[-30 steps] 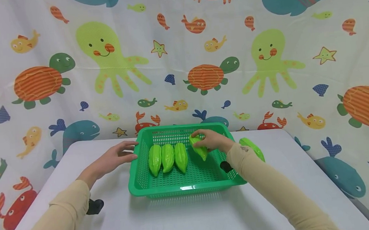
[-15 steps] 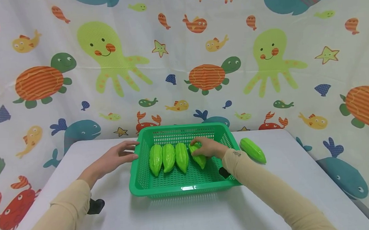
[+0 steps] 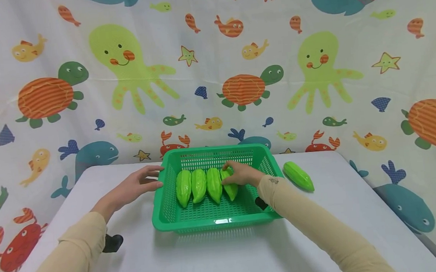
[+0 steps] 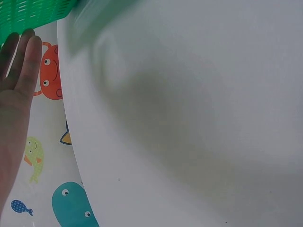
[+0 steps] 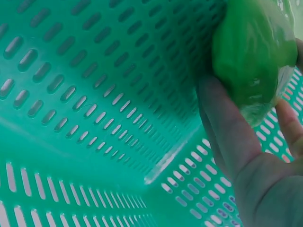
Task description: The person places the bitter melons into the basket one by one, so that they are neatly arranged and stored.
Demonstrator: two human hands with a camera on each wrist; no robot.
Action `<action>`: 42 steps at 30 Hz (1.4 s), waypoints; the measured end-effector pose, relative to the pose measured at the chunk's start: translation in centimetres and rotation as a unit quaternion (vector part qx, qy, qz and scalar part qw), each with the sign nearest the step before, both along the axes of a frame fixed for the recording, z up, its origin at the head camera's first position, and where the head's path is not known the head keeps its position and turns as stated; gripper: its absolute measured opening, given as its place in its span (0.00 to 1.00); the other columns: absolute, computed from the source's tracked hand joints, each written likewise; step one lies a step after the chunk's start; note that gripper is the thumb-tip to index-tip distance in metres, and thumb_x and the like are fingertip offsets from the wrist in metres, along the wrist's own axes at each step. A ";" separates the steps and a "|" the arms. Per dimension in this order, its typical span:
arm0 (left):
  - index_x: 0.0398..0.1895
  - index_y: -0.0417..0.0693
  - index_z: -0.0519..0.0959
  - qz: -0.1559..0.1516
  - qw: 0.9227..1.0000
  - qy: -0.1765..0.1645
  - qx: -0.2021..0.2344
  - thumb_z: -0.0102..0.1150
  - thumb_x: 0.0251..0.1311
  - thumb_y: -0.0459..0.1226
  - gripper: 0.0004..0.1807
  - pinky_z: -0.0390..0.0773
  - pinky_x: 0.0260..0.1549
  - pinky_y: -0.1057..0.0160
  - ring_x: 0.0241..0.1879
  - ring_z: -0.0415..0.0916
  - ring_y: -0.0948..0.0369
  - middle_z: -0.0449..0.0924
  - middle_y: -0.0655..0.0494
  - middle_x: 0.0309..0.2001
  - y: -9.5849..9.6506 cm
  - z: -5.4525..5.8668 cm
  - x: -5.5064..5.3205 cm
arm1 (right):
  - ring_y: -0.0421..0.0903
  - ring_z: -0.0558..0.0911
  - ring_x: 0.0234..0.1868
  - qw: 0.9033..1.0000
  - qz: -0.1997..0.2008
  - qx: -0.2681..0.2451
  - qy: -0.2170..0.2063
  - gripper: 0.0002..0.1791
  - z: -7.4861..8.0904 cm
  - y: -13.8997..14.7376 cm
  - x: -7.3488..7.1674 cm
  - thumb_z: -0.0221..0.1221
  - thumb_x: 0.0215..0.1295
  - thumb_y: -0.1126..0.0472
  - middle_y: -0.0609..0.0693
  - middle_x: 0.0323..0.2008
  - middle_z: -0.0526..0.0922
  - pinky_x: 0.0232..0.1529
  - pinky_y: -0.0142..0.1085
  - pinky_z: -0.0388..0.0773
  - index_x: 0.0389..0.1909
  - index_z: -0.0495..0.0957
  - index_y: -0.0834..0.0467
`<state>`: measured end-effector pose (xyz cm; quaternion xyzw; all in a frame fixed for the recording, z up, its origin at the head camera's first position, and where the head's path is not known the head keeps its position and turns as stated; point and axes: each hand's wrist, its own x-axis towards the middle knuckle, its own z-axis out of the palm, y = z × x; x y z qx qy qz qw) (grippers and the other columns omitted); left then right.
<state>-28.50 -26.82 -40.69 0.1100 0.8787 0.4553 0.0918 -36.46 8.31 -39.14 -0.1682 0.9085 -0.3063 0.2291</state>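
In the head view, my right hand (image 3: pixel 244 174) grips a shiny green bitter melon (image 3: pixel 231 190) low inside a green slotted basket (image 3: pixel 217 223). The right wrist view shows the thumb and fingers round the sides of this bitter melon (image 5: pixel 255 52), near the basket floor. Three more bitter melons (image 3: pixel 199 186) lie side by side to its left, tips toward me. At the basket's left rim is my left hand (image 3: pixel 131 187), its fingers extended and loosely bent, fingertips at the rim. It holds nothing; in the left wrist view the fingers of this hand (image 4: pixel 19 90) reach the basket wall.
Another bitter melon (image 3: pixel 298 176) lies on the white table (image 3: pixel 212 260), just right of the basket. Behind the table hangs a cloth (image 3: pixel 212 68) printed with sea animals. My right forearm crosses above the basket's front right corner.
My right hand has carried the bitter melon left and down, from tilted above the basket floor to beside the row of three. My left hand has stayed at the rim.
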 end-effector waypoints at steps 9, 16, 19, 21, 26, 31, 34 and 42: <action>0.73 0.50 0.60 0.002 1.000 0.000 0.004 0.58 0.66 0.53 0.37 0.71 0.58 0.39 0.65 0.65 0.40 0.64 0.39 0.68 -0.1 0.0 0.1 | 0.53 0.78 0.53 1.000 -0.001 0.003 -0.016 0.32 0.3 -0.3 0.2 0.65 0.64 0.56 0.61 0.63 0.69 0.46 0.43 0.81 0.65 0.63 0.54; 0.73 0.49 0.59 -0.004 1.000 -0.001 0.003 0.57 0.66 0.53 0.37 0.71 0.57 0.39 0.66 0.64 0.39 0.63 0.38 0.68 0.0 0.2 0.2 | 0.53 0.79 0.51 1.000 0.002 0.004 -0.022 0.33 0.4 -0.2 0.4 0.65 0.64 0.54 0.60 0.60 0.71 0.46 0.45 0.82 0.65 0.62 0.54; 0.73 0.49 0.59 -0.004 1.000 -0.001 0.003 0.58 0.66 0.53 0.37 0.71 0.58 0.39 0.66 0.64 0.39 0.63 0.39 0.68 0.0 0.2 0.1 | 0.57 0.78 0.55 1.000 0.001 -0.004 -0.031 0.34 0.5 0.0 0.4 0.65 0.64 0.53 0.61 0.62 0.69 0.45 0.46 0.83 0.66 0.61 0.55; 0.73 0.50 0.60 -0.002 1.000 -0.001 0.005 0.58 0.65 0.53 0.37 0.71 0.58 0.39 0.66 0.65 0.40 0.64 0.40 0.68 0.0 0.1 0.1 | 0.59 0.76 0.57 0.999 0.000 -0.010 -0.037 0.35 0.7 0.3 0.2 0.64 0.65 0.53 0.62 0.65 0.66 0.44 0.47 0.83 0.68 0.60 0.54; 0.73 0.51 0.60 0.000 1.000 -0.001 0.004 0.58 0.65 0.53 0.37 0.70 0.59 0.39 0.66 0.65 0.40 0.64 0.40 0.68 0.0 0.0 0.0 | 0.61 0.74 0.60 0.998 -0.005 -0.030 -0.046 0.36 1.6 1.2 -0.2 0.63 0.66 0.52 0.62 0.70 0.61 0.45 0.49 0.83 0.71 0.58 0.53; 0.73 0.50 0.60 -0.005 1.000 0.000 0.004 0.57 0.66 0.53 0.37 0.70 0.58 0.38 0.65 0.65 0.40 0.64 0.39 0.68 0.1 0.1 0.0 | 0.59 0.74 0.61 0.998 -0.005 -0.046 -0.041 0.36 3.0 2.4 -0.4 0.62 0.67 0.52 0.64 0.68 0.64 0.48 0.50 0.82 0.72 0.58 0.54; 0.73 0.50 0.60 -0.005 1.000 0.000 0.003 0.57 0.66 0.53 0.37 0.70 0.58 0.39 0.65 0.65 0.40 0.64 0.39 0.68 0.1 0.1 0.0 | 0.59 0.75 0.60 0.999 -0.007 -0.046 -0.026 0.35 3.8 3.2 -0.5 0.61 0.67 0.51 0.66 0.68 0.64 0.50 0.50 0.81 0.71 0.60 0.55; 0.73 0.49 0.59 -0.006 1.000 0.001 0.001 0.57 0.66 0.53 0.37 0.71 0.58 0.39 0.65 0.65 0.39 0.64 0.38 0.68 0.0 0.0 0.0 | 0.60 0.74 0.60 0.998 -0.009 -0.057 0.001 0.32 5.8 5.9 -0.8 0.60 0.68 0.49 0.64 0.67 0.66 0.56 0.50 0.76 0.68 0.64 0.54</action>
